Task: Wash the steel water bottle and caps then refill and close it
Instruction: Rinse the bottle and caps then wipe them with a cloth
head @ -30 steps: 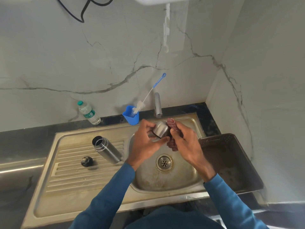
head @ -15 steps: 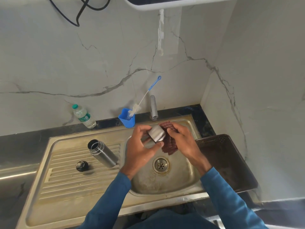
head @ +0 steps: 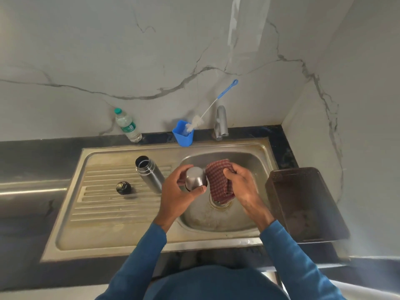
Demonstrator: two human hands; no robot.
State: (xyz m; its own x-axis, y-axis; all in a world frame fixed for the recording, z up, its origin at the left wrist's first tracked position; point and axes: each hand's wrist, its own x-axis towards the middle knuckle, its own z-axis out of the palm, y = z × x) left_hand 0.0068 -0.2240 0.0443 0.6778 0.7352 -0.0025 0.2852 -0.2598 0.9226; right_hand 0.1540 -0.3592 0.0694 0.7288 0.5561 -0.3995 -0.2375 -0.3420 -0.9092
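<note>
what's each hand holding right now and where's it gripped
Left hand grips the steel cap around its side wall; right hand pinches the checked cloth at its upper edge.

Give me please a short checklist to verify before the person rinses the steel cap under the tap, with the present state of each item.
1. Steel cap firmly held: ok, the left hand grips it above the sink basin.
2. Checked cloth under control: ok, the right hand holds it beside the cap.
3. Tap running: cannot tell, no stream is visible.
4. Drain free: not ok, the hanging cloth partly covers it.
5. Steel bottle waiting open: ok, it stands uncapped on the drainboard.
6. Black inner cap at hand: ok, it lies on the drainboard, left of the bottle.
</note>
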